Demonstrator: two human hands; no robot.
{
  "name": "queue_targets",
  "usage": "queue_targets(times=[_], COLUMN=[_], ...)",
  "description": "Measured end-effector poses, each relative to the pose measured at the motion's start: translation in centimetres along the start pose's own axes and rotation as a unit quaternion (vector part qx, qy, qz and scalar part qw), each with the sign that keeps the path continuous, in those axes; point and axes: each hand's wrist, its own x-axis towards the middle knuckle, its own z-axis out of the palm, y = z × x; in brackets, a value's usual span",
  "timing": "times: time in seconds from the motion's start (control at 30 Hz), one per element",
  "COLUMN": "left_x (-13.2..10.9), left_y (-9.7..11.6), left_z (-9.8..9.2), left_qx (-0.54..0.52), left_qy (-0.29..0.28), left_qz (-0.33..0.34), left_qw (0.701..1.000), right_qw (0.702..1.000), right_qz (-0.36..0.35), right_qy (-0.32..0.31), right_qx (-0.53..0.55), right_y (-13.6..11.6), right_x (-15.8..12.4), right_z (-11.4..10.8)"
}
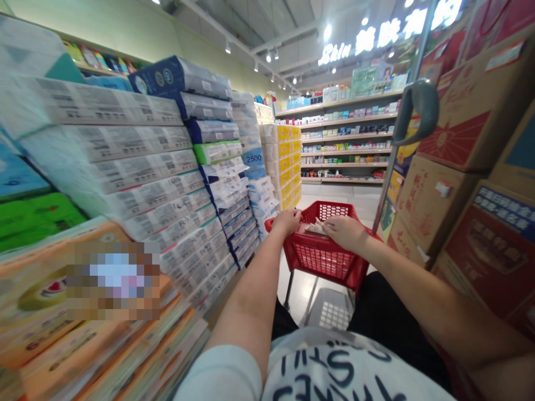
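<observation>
Red mesh shopping basket (321,259) stood straight ahead of you, its long side lying crosswise between your arms. Your left hand (287,221) curled over its left rim, fingers hidden, so its grip could not be told. Your right hand (345,233) lay flat and open across the top, nearer the pale flat packet (315,227) inside, whose long axis pointed roughly away from you.
</observation>
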Motion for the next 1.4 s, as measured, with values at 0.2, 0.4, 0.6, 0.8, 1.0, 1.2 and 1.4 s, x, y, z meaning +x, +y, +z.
queue_targets(times=[0.2, 0.4, 0.6, 0.8, 1.0, 1.2, 1.4], left_x=[0.5, 0.2, -0.6, -0.2, 0.1, -0.4, -0.8], left_y=[-0.3, 0.1, 0.1, 1.3, 5.7, 5.8, 5.1], left_z=[0.1, 0.1, -0.4, -1.2, 0.3, 1.0, 0.1], left_qx=[-0.011, -0.002, 0.013, 0.016, -0.008, -0.030, -0.099], left_qy=[0.001, 0.019, 0.043, 0.016, 0.007, 0.009, 0.045], left_qz=[0.005, -0.002, -0.018, -0.025, 0.035, 0.049, 0.043], left_qw=[1.000, 1.000, 0.999, 0.999, 0.999, 0.998, 0.993], right_qw=[0.985, 0.965, 0.966, 0.965, 0.971, 0.971, 0.952], right_qz=[-0.024, 0.056, 0.018, 0.040, 0.002, 0.101, 0.024], right_qy=[0.018, -0.071, -0.035, -0.035, -0.020, 0.010, -0.013], right_qx=[0.173, 0.245, 0.256, 0.259, 0.240, 0.217, 0.305], right_y=[2.4, 3.5, 2.9, 2.7, 2.0, 2.5, 2.2], right_x=[-1.3, -0.1, -0.1, -0.3, 0.0, -0.1, 0.1], right_z=[0.6, 0.3, 0.6, 0.8, 0.7, 0.9, 1.5])
